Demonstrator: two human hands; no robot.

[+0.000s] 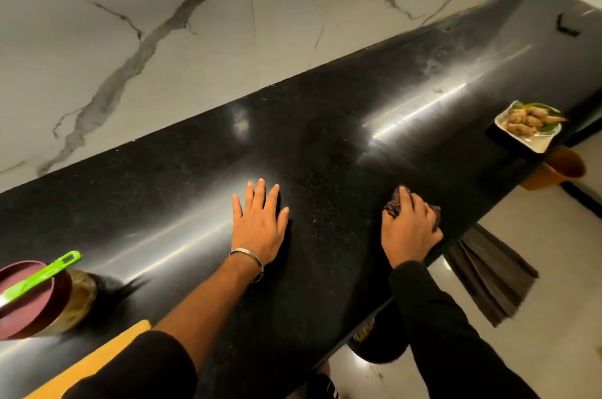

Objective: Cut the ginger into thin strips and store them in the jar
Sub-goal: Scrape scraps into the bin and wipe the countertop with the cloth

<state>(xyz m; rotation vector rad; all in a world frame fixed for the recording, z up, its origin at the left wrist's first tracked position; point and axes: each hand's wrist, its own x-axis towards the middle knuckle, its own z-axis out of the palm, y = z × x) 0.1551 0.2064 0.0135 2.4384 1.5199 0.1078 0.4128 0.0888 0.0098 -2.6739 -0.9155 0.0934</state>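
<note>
Knobbly pieces of ginger (524, 120) lie on a white square plate (537, 143) at the far right end of the black counter (325, 144). At the left edge stands a jar (73, 301) with a maroon lid (31, 297), and a green-handled knife (49, 271) rests across that lid. My left hand (259, 226) lies flat on the counter, fingers straight and spread. My right hand (410, 231) presses a dark cloth (392, 205) onto the counter near its front edge, fingers curled over it.
A yellow wooden board (97, 356) shows at the lower left. A marble wall (195, 24) backs the counter. Below the front edge are an orange bin (553, 172), a dark hanging cloth (488, 275) and a dark bin (378, 336) on the pale floor.
</note>
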